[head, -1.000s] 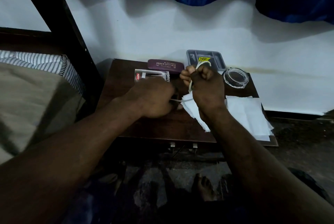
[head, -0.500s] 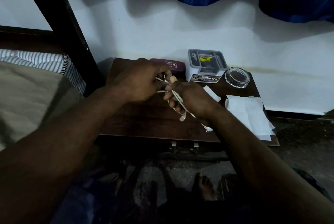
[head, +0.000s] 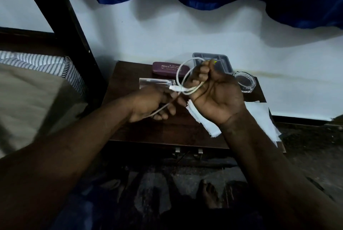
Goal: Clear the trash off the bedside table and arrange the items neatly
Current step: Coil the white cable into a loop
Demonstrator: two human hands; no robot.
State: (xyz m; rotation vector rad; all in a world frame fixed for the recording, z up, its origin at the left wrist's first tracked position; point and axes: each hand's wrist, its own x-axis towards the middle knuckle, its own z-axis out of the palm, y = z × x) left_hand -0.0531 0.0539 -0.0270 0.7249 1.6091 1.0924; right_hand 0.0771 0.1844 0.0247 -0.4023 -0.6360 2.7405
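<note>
Right hand (head: 217,92): above the table (head: 130,73), fingers curled round a looped white cable (head: 191,91)
Left hand (head: 152,103): over the table's middle, gripping the cable's tail
White papers (head: 259,114): on the table's right edge

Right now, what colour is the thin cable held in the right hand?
The thin looped cable is white; the head view shows it.

One cable (head: 174,88), one glasses case (head: 167,68), one clear box (head: 156,82), one grey tray (head: 222,60), one glass dish (head: 245,83). One pile of paper sheets (head: 259,114), sheet count unclear. Two hands: left hand (head: 154,103), right hand (head: 217,92). One worktop (head: 167,131). One bare foot (head: 209,194).
</note>
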